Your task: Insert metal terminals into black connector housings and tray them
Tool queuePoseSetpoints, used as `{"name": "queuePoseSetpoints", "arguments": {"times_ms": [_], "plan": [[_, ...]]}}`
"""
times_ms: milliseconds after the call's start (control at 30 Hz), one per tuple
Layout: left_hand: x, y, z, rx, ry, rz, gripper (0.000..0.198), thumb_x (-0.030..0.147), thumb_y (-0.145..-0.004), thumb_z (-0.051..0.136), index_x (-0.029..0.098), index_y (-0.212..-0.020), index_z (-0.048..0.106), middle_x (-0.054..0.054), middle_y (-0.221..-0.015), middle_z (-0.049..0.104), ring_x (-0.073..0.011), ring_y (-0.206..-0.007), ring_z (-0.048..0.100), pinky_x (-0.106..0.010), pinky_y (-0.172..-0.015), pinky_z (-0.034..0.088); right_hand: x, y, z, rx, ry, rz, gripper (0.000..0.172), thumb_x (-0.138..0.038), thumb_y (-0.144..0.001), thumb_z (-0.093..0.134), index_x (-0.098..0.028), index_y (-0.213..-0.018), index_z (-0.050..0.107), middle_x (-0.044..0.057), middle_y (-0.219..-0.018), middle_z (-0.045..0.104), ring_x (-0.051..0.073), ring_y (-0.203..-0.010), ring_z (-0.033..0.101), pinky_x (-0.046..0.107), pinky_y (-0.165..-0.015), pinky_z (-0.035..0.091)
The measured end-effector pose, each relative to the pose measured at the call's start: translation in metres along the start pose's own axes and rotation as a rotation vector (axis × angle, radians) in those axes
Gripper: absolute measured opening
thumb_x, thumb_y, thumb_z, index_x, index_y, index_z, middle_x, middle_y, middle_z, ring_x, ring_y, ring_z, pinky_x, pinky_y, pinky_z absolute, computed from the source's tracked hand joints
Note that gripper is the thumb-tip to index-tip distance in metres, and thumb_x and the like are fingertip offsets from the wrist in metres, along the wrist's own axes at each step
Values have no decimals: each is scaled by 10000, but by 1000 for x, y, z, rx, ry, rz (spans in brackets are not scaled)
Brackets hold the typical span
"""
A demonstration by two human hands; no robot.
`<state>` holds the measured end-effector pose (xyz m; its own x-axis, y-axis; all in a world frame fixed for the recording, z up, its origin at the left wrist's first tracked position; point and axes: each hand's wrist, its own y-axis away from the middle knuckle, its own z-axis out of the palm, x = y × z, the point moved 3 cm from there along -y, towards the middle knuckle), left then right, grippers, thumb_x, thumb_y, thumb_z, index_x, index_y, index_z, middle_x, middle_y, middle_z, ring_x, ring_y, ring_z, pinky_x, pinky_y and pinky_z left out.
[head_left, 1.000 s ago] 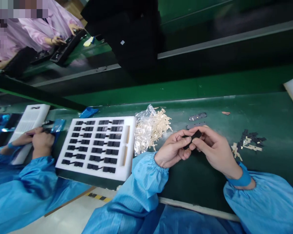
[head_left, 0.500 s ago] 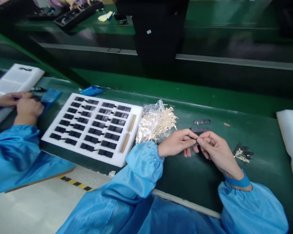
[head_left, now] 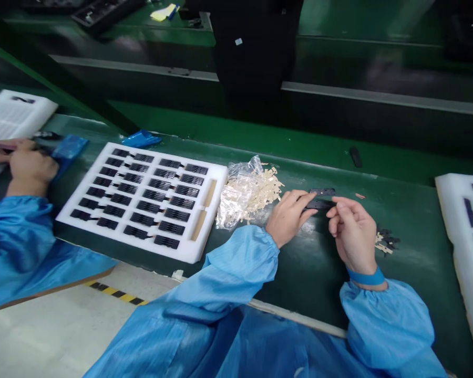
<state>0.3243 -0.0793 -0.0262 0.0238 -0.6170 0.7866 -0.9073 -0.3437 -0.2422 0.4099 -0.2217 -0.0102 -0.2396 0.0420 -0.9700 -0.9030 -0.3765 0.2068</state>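
Observation:
My left hand [head_left: 291, 215] reaches forward over the green belt and pinches a small flat black part [head_left: 321, 203] at its fingertips, beside another black part [head_left: 322, 191] that lies on the belt. My right hand [head_left: 352, 233] hovers just to the right with its fingers curled loosely, and nothing shows in them. A clear bag of beige strips [head_left: 248, 191] lies left of my left hand. A white foam tray [head_left: 205, 231] with rows of black parts sits further left.
A co-worker's hands [head_left: 26, 165] in blue sleeves work at the far left by a white tray [head_left: 11, 113]. A small pile of black and beige scraps [head_left: 386, 242] lies right of my right hand. Another white foam tray [head_left: 453, 210] sits at the right edge. A blue packet [head_left: 141, 139] lies behind the tray.
My hands have separated. The left hand has moved forward with the black part down toward the belt, and the right hand has let go and drawn back slightly.

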Motion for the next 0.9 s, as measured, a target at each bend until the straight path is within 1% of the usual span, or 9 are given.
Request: {"name": "queuePoseSetpoints", "arguments": {"times_ms": [67,200,333,433,533,600,700,800,900], "plan": [[1,-3,7,-53,-93,56,342,331,-1028,544,201,-1333,631,-107,-1203,641,-256,-1135,572,-386,-1015,468,-2,-1,-2,58,-4,-76,275,-410,-888,744,-169,-1005,684,-22,-695,626,64,-425,459,195,-380,305],[-2,-8,7,-53,-111,46,205,267,-1021,554,182,-1161,678,-89,-1122,660,-237,-1042,564,-361,-965,453,-13,-7,-9,105,-11,-159,261,-416,-886,727,-179,-974,663,-33,-681,605,62,-422,441,202,-384,289],[-3,-11,3,-31,-70,32,130,265,-1009,582,176,-1034,674,-78,-1078,673,-225,-1002,571,-351,-933,450,-37,-7,-39,160,65,-240,260,-409,-883,732,-185,-1001,671,-8,-768,636,72,-475,480,210,-408,319],[-4,-12,-1,48,33,13,97,234,-989,607,173,-1017,677,-85,-1112,659,-212,-1053,593,-337,-971,459,-50,1,-83,241,295,-250,274,-419,-852,769,-188,-971,683,7,-792,657,90,-520,501,223,-447,354],[-4,-10,-3,55,162,-68,102,239,-981,611,184,-1024,686,-63,-1034,664,-188,-976,618,-316,-929,488,-48,12,-119,142,689,-179,300,-467,-850,763,-184,-942,718,13,-740,651,122,-563,507,261,-523,399],[-3,-8,-2,9,256,-114,118,247,-969,624,195,-1049,694,-47,-1008,675,-172,-914,627,-303,-890,500,-41,20,-132,63,926,-192,322,-505,-890,707,-187,-934,737,16,-712,633,144,-577,505,296,-570,418],[1,-3,-1,-54,385,-145,182,229,-950,631,207,-1114,707,-47,-1049,673,-170,-946,639,-283,-858,504,-34,27,-133,67,1154,-323,343,-506,-937,639,-184,-967,753,52,-813,655,166,-613,527,340,-636,453],[4,-1,1,-89,463,-167,195,227,-944,618,191,-1109,716,-52,-1030,651,-166,-936,636,-276,-838,501,-32,22,-128,85,1245,-406,372,-473,-963,592,-166,-1095,756,88,-905,646,193,-673,557,370,-695,484],[4,-1,1,-84,529,-217,155,207,-930,610,166,-1050,699,-52,-1011,656,-155,-892,630,-275,-830,500,-31,10,-126,-18,1308,-424,386,-433,-985,546,-162,-1172,748,116,-959,641,240,-791,600,403,-777,505]]}}
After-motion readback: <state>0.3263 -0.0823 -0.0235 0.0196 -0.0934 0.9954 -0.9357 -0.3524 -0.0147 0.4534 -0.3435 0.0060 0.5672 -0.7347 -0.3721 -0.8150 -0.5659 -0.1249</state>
